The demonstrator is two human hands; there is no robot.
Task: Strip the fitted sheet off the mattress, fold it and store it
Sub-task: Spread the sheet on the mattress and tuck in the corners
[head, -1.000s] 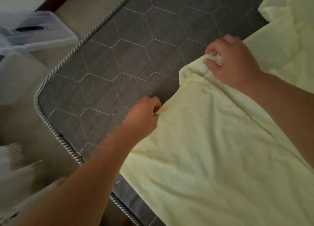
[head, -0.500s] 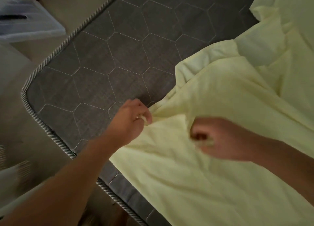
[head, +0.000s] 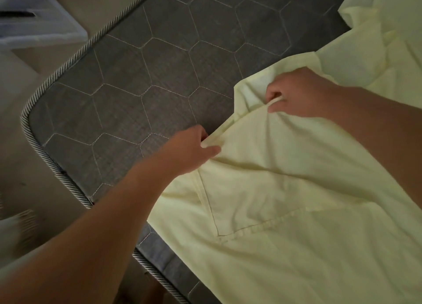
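A pale yellow fitted sheet (head: 296, 201) lies loose over the right half of a grey mattress (head: 148, 75) quilted in hexagons. The mattress's near-left corner is bare. My left hand (head: 189, 150) pinches the sheet's edge near the middle of the frame. My right hand (head: 299, 93) grips the same edge farther up and to the right, with a thin hem pulled taut between its fingers. A seamed corner of the sheet (head: 219, 233) shows below my hands. More of the sheet is bunched at the upper right (head: 388, 18).
A corded trim (head: 45, 157) runs round the mattress edge. A clear plastic box (head: 34, 23) stands on the floor at the upper left. Something pale and blurred sits at the lower left (head: 13, 230). Beige floor surrounds the bed's left side.
My right hand let go of the far edge, dropped low over the sheet, then rose again and gripped the hem to the upper right of my left hand. My left hand kept its pinch.
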